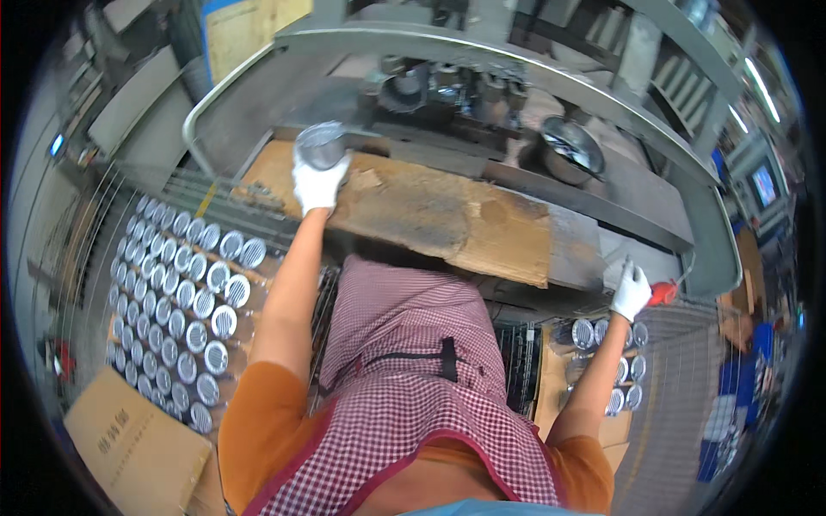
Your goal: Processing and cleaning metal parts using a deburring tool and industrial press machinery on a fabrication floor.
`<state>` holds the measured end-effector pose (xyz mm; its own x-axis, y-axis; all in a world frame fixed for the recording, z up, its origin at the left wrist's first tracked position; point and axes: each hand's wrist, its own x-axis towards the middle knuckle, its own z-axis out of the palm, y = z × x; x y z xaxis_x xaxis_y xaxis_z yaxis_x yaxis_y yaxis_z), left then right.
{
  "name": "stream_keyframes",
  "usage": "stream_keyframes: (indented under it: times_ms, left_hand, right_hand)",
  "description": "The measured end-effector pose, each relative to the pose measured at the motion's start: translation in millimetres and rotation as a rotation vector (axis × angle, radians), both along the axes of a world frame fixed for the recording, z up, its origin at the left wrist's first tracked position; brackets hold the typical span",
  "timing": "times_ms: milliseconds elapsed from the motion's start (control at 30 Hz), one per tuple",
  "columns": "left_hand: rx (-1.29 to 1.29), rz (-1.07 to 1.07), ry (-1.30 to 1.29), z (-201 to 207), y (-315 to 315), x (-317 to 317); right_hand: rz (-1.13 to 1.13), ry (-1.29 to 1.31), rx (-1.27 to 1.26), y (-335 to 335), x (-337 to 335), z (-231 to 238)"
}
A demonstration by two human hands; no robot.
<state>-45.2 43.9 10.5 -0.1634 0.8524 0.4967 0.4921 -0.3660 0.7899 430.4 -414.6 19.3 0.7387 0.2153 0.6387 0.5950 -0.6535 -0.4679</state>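
My left hand [318, 182], in a white glove, is closed around a clear glass cup [322, 146] above the left end of a cardboard sheet [413, 202]. My right hand [632, 291], also gloved in white, is at the right end of the bench with its fingers curled in. A thin tip sticks up from its fingers, too small to name. Right beside that hand lies a red object [662, 293], whose kind I cannot make out. The cardboard is stained dark and lies along the front of a grey machine bed.
Rows of clear glasses [172, 297] fill a wire cage at left, with a cardboard flap [138, 443] before them. More glasses [583, 334] stand in a cage at right. A metal pot [564, 150] and machine fixtures [447, 86] lie beyond a metal rail [482, 47].
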Motion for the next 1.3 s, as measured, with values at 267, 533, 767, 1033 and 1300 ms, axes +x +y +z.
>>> stream_keyframes:
  times_ms: [267, 533, 767, 1033, 1300]
  left_hand:
    - [-0.163, 0.109, -0.039, -1, -4, 2]
    - [0.194, 0.243, 0.117, -18, 15, -13]
    - [0.303, 0.241, 0.506, -1, 3, -32]
    - [0.397, 0.056, 0.411, 4, -2, -31]
    - [0.369, 0.163, 0.68, 46, 4, -18]
  right_hand:
    - [-0.052, -0.068, -0.045, 6, -9, 7]
    - [-0.075, -0.071, -0.067, 5, -8, 6]
    - [-0.038, -0.139, 0.002, 5, -6, 3]
    - [-0.101, -0.16, -0.023, 5, 9, -11]
    - [-0.109, -0.115, -0.042, 7, 0, 0]
